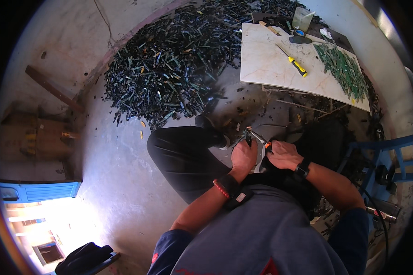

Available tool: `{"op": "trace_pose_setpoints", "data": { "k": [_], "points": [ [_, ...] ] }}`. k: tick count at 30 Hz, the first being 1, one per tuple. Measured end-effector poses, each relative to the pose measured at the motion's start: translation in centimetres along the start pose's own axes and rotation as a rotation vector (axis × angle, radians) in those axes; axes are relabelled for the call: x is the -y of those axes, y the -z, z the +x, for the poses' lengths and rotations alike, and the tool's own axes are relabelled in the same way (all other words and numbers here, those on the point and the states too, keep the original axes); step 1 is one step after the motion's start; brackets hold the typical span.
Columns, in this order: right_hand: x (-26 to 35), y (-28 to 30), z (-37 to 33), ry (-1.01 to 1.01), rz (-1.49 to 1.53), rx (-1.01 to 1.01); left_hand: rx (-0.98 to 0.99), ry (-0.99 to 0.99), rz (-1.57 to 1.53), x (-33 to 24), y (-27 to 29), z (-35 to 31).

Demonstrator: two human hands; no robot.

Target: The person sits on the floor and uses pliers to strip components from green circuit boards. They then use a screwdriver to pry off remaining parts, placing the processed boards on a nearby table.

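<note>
My left hand (244,156) is closed around a small dark piece (248,136) with a coppery tip, held upright in front of my lap. What kind of part it is, I cannot make out. My right hand (283,155) grips a hand tool (259,138) with a silver metal front and an orange-and-black handle; the fingers hide most of the handle. The tool's metal end meets the top of the dark piece. Both hands are close together, just beyond my body and between my legs.
A large heap of dark and green strips (170,68) covers the floor ahead. On a pale board (266,59) at the right lie a yellow-black screwdriver (298,66), green circuit-board strips (342,68), a tape roll (299,33) and a plastic cup (303,19). Blue plastic stool (390,156) at right.
</note>
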State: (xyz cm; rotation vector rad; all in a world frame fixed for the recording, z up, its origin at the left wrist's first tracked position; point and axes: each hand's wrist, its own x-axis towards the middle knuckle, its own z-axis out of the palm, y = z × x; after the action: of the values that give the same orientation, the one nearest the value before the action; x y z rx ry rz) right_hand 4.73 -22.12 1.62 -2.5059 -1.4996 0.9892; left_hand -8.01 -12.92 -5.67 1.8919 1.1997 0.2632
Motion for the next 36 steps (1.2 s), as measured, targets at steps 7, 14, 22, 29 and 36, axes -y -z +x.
{"op": "trace_pose_setpoints", "data": {
  "k": [7,14,22,29,36],
  "points": [
    [-0.4,-0.1,0.1,0.011,-0.064,-0.042,0.001,-0.078,-0.166,0.7,-0.1,0.2],
    [-1.0,2.0,-0.1,0.129,-0.148,-0.076,0.505,0.42,-0.91,-2.1,4.3,-1.5],
    [-4.0,-1.1,1.0,0.227,0.19,0.017,0.842,0.487,-1.236,-1.5,5.7,-1.6],
    [-3.0,-0.3,0.3,0.248,0.67,0.327,0.907,0.494,-1.388,-2.0,5.7,-1.4],
    [-2.1,-0.1,-1.4,0.054,0.207,-0.057,0.617,0.457,-1.214,-2.0,4.4,-1.5]
  ]
}}
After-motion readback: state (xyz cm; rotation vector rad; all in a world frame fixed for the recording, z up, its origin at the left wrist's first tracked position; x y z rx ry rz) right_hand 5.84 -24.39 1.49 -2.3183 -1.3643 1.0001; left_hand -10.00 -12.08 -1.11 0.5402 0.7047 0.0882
